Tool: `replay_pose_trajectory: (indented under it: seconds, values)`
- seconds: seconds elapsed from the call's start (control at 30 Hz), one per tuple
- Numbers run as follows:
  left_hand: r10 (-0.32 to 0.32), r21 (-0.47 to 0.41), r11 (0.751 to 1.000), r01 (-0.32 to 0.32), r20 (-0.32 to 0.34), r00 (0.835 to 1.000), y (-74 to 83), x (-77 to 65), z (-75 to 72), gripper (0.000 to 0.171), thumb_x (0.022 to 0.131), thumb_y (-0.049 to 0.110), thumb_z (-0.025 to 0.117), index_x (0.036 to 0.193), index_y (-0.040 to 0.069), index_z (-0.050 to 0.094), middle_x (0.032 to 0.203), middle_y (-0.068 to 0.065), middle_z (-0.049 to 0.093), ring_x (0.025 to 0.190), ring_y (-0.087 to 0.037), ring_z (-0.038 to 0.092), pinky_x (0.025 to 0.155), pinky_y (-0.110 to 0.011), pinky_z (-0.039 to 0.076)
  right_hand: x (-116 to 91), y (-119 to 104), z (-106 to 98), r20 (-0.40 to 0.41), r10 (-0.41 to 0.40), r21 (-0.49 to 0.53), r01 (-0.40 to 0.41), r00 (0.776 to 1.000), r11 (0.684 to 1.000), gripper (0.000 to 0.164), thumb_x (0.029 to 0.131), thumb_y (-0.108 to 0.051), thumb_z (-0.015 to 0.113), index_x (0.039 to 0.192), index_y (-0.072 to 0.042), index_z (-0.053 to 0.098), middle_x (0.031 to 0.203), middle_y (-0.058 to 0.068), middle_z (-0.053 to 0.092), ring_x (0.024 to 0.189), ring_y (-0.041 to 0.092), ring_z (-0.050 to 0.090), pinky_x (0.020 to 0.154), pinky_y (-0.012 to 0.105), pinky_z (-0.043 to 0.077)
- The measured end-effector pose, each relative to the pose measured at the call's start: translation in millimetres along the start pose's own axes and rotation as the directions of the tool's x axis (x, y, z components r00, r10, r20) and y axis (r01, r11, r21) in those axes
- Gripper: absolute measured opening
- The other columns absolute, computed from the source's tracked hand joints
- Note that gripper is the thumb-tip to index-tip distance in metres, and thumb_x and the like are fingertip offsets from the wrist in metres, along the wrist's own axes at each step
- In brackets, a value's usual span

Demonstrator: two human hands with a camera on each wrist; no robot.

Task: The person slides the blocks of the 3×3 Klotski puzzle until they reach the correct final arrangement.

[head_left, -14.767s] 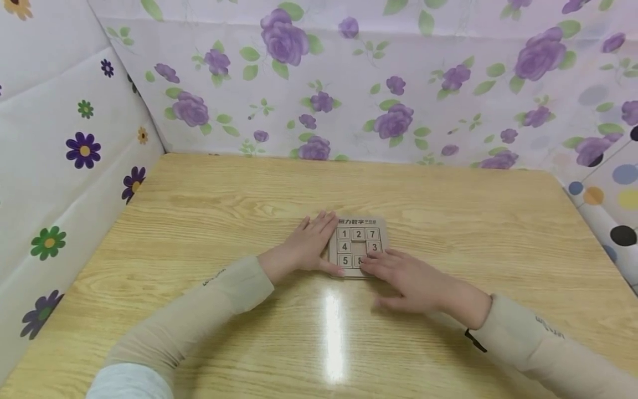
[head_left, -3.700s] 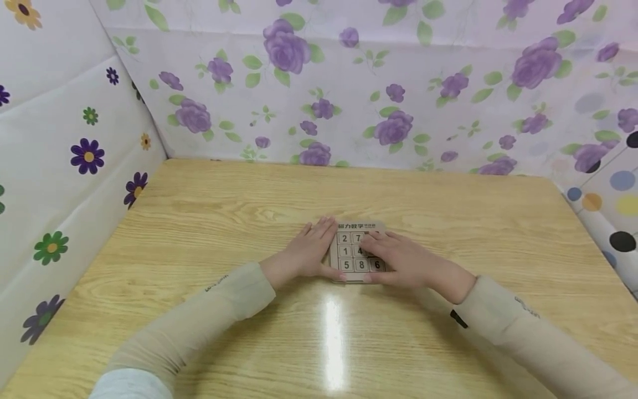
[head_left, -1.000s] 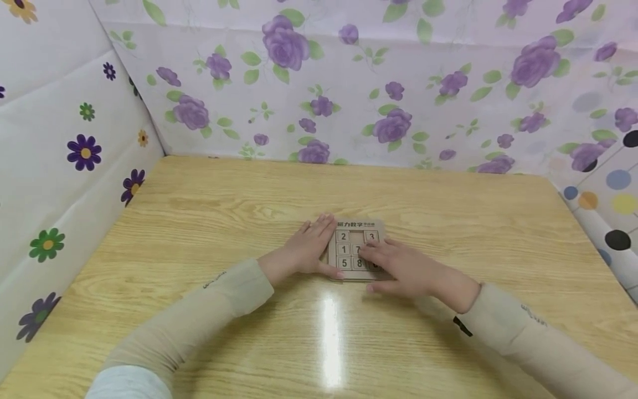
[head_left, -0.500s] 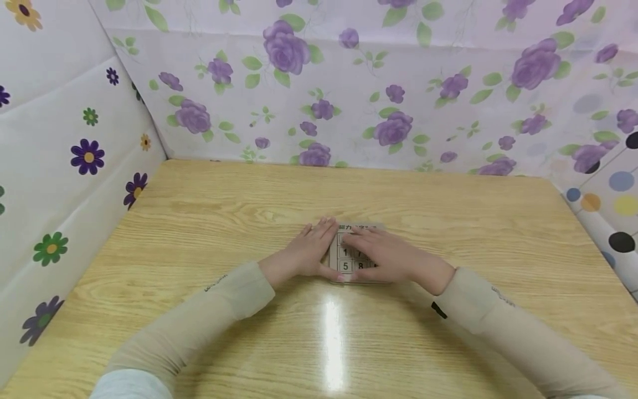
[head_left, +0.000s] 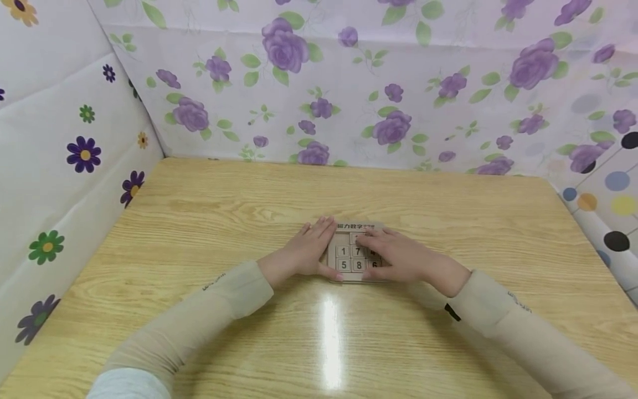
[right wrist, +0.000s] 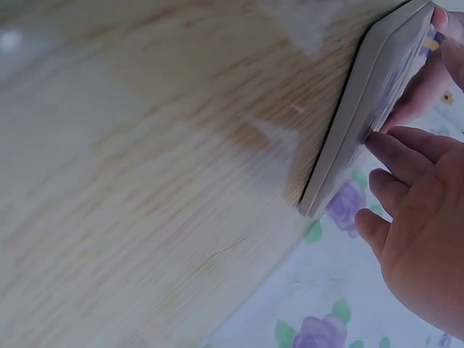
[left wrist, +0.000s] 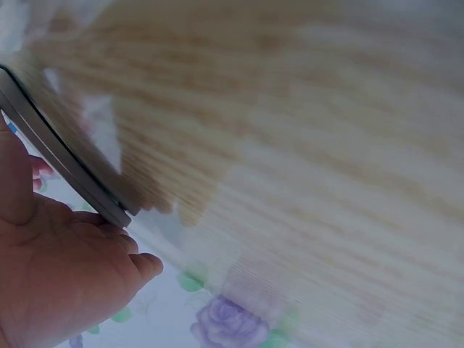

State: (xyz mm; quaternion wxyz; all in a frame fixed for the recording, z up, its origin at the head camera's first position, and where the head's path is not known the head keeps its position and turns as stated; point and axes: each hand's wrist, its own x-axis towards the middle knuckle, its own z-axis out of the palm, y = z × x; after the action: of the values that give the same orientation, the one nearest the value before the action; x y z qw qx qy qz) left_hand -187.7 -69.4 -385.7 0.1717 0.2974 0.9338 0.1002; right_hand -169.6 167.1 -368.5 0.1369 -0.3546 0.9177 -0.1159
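A number slide puzzle (head_left: 353, 276) lies flat on the wooden table, its tiles in a pale frame. The gap is at top left. Beside it sits a partly covered tile (head_left: 353, 239); 1, 7, 4 and 5, 8, 6 show in the lower rows. My left hand (head_left: 307, 252) rests along the left edge, fingers straight, thumb at the lower left corner. My right hand (head_left: 406, 257) reaches over the right side, fingertips on the top-row tile and thumb by the lower edge. It hides the top right tile. In the right wrist view, a finger touches the puzzle's face.
The wooden table (head_left: 224, 205) spreads around the puzzle, with a bright reflection in front of it. A purple-rose sheet (head_left: 349, 83) hangs at the table's back edge. A daisy-patterned sheet (head_left: 50, 138) stands at left, a dotted one (head_left: 618, 205) at right.
The gap was top middle a second ago and is now top left; the tile there has slid right. My right hand reached left over it, then drew back right. My left hand stayed put.
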Motion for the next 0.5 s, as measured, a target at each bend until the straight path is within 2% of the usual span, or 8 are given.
replay_pose_trajectory:
  seconds: [0.27,0.5]
  values:
    - [0.004,0.005,1.0,-0.004,0.002,1.0,0.4,-2.1,-0.7,0.119,0.073,0.066,0.067,0.152,0.002,0.005,0.16,-0.013,-0.001,0.148,-0.026,-0.001,0.12,-0.044,0.003,-1,-14,5,-0.022,-0.1,-0.049,0.099,0.995,0.994,0.075,0.089,-0.049,0.059,0.145,-0.003,0.037,0.148,0.016,0.04,0.14,0.035,0.031,0.116,0.053,0.022]
    - [0.01,0.007,1.0,-0.01,0.001,1.0,-0.2,-0.6,-1.0,0.119,0.073,0.066,0.067,0.152,0.002,0.005,0.16,-0.013,-0.001,0.148,-0.025,-0.001,0.12,-0.045,0.004,-2,-28,6,0.024,-0.13,-0.034,0.13,0.991,0.991,0.074,0.091,-0.048,0.056,0.146,-0.005,0.035,0.15,0.017,0.037,0.142,0.032,0.027,0.118,0.051,0.019]
